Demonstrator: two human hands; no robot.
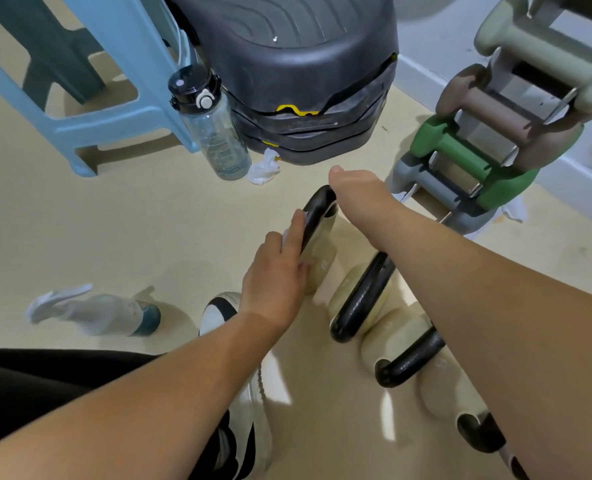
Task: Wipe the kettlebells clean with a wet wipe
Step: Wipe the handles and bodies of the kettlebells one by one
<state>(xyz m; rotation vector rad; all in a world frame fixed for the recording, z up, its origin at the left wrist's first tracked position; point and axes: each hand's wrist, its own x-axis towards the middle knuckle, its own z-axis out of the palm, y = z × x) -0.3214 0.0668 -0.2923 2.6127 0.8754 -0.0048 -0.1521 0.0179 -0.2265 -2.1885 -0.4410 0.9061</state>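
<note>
Several cream kettlebells with black handles stand in a row on the floor. The farthest kettlebell has my right hand gripping the far end of its black handle. My left hand presses a white wet wipe against the near side of that handle, and only a small piece of the wipe shows above my fingers. A second kettlebell stands just behind, and a third kettlebell is partly hidden under my right forearm.
A wet wipe pack with a wipe sticking out lies on the floor at left. A clear water bottle, a crumpled wipe, a blue stool, stacked black step platforms and a dumbbell rack surround the spot. My shoe is beside the kettlebells.
</note>
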